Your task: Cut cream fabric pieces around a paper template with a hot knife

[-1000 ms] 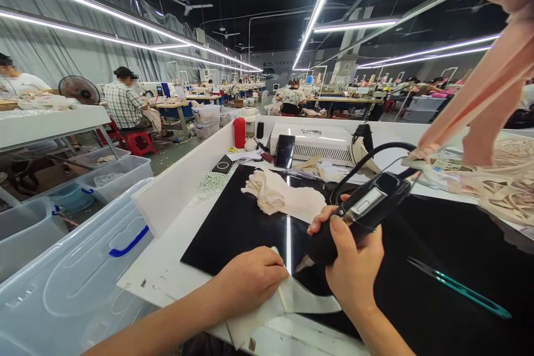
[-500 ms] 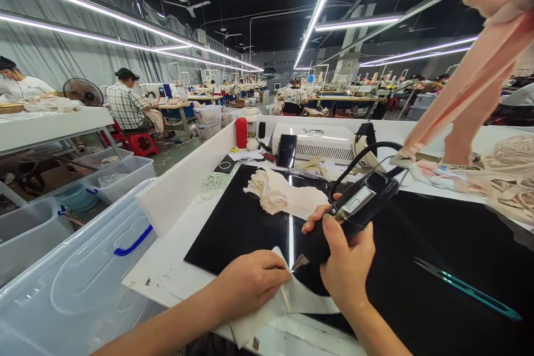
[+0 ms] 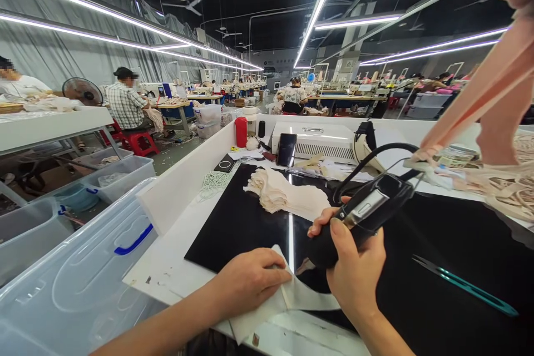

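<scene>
My left hand [image 3: 250, 283] rests at the front edge of the shiny black board [image 3: 233, 233], its fingers pressed together on a thin whitish fabric piece [image 3: 311, 295]. Part of that fabric hangs over the table edge. In my right hand [image 3: 354, 267] is a black corded hand tool [image 3: 369, 206] with a silver plate on its side. Its tip points down toward the fabric, just right of my left fingertips; whether it touches I cannot tell. Behind the hands lies a stack of cream fabric pieces [image 3: 292, 193]. Tweezers [image 3: 467, 286] with teal arms lie at the right.
Pink fabric strips [image 3: 467, 89] hang at the right, near the tool's cord. Along the back stand a phone [image 3: 287, 149], a white vented box [image 3: 321, 142] and a red container [image 3: 241, 132]. A clear lidded bin [image 3: 95, 272] is at the left. Several people work farther off.
My right hand and the tool have shifted slightly right, and the tool's tip has drawn a little away from my left fingers. My left hand stays on the fabric.
</scene>
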Demonstrator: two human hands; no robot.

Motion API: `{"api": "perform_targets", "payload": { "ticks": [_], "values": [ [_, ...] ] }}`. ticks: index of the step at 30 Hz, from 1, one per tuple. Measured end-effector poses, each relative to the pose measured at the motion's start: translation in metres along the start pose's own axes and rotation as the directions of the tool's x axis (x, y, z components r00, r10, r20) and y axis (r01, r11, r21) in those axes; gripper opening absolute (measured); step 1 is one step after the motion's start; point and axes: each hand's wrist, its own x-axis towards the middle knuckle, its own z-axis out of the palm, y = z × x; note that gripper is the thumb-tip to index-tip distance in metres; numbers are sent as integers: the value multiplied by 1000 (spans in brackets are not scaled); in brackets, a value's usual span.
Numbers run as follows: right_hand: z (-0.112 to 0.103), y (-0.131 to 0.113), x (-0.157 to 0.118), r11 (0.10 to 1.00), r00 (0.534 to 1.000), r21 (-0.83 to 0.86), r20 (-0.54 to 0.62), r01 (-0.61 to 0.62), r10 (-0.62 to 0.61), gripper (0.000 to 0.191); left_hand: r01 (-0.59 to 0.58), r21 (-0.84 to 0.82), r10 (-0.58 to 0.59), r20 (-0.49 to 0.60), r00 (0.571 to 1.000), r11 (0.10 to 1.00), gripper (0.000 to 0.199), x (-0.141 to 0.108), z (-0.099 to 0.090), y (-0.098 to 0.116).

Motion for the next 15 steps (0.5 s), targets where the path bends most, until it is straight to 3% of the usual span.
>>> {"api": "perform_targets", "payload": {
  "ticks": [8, 12, 15],
  "values": [
    [1, 0, -2, 1000, 1000, -19, 4, -25, 25, 27, 19, 4, -19, 21, 1000, 1000, 21, 1, -3, 0],
    [-7, -10, 2, 1000, 1000, -12, -20, -3, 3, 34, -2, 15, 2, 37, 999, 1000, 20, 1, -6, 0],
    [-17, -18, 3, 1000, 999, -19, -48, 2, -3, 39, -12, 63, 13, -15, 1000, 998, 22, 4, -7, 7]
  ]
}}
